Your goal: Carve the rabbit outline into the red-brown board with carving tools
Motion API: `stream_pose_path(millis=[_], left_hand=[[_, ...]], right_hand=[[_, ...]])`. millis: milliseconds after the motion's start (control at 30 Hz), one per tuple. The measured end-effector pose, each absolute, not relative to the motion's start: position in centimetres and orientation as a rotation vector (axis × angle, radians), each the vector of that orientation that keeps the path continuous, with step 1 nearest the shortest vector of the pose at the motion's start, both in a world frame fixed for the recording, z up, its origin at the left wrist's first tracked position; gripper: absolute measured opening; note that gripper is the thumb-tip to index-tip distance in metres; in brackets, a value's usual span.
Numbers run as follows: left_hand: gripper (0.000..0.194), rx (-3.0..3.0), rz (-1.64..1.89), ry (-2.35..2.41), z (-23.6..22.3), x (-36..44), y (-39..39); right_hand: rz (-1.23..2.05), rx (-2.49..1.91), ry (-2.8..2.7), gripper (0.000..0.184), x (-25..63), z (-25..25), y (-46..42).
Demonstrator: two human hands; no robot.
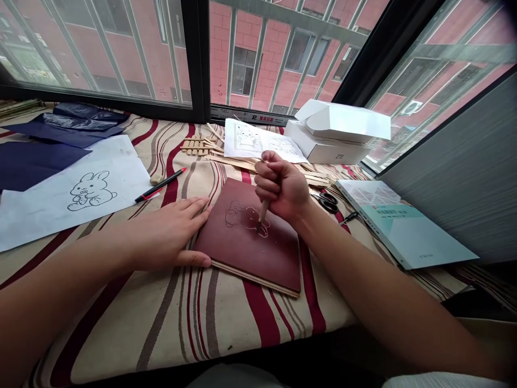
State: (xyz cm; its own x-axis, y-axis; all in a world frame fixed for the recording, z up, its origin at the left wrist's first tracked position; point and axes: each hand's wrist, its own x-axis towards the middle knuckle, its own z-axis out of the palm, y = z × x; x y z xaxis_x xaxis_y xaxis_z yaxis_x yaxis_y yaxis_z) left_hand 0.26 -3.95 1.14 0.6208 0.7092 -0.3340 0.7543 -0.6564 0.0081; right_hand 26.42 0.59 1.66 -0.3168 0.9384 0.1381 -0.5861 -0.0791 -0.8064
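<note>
A dark red board (pixel 258 253) lies on the striped cloth in front of me, with a pale outline of a small animal (pixel 246 217) scratched into it. My right hand (pixel 283 186) is closed in a fist around a thin wooden-handled tool (pixel 263 211), whose tip touches the outline. My left hand (pixel 169 231) lies flat and open on the cloth, its fingers pressed against the board's left edge.
A white sheet with a rabbit drawing (pixel 91 191), dark blue carbon sheets (pixel 36 161) and a red-and-black pen (pixel 159 186) lie at left. Wooden sticks (pixel 202 146), a printed sheet (pixel 258 141), a white box (pixel 335 134), scissors (pixel 327 200) and a teal book (pixel 404 226) sit behind and right. Barred windows stand beyond.
</note>
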Motion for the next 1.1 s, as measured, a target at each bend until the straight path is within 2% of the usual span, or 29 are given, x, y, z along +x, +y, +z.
stream_pose_path(millis=[233, 367, 433, 567, 633, 833, 1100], left_hand=[[0.117, 2.705, -0.451, 1.214, 1.3, 0.3, -3.9], [0.119, 2.749, -0.308, 1.203, 0.2, -0.4, -3.5], [0.119, 2.791, -0.257, 1.184, -0.6, -0.9, -3.4], [0.111, 2.866, -0.232, 1.124, -1.3, -1.6, -3.4], [0.111, 2.884, -0.242, 1.117, -1.4, -1.7, -3.4], [0.117, 2.885, -0.298, 1.125, -1.3, -1.8, -3.2], [0.113, 2.864, -0.324, 1.15, -0.7, -1.3, -3.5]], right_hand=[[1.476, -0.495, -1.143, 0.014, 25.4, 3.5, -0.5], [1.471, -0.495, -1.318, 0.015, 24.8, 3.6, -2.1], [1.522, -0.459, -1.374, 0.022, 24.3, 3.1, -2.7], [1.593, -0.471, -1.389, 0.056, 23.9, 2.3, -3.1], [1.576, -0.512, -1.337, 0.064, 24.0, 2.1, -2.9], [1.526, -0.631, -1.158, 0.069, 24.3, 1.9, -2.2], [1.546, -0.657, -1.138, 0.07, 23.9, 1.9, -2.5]])
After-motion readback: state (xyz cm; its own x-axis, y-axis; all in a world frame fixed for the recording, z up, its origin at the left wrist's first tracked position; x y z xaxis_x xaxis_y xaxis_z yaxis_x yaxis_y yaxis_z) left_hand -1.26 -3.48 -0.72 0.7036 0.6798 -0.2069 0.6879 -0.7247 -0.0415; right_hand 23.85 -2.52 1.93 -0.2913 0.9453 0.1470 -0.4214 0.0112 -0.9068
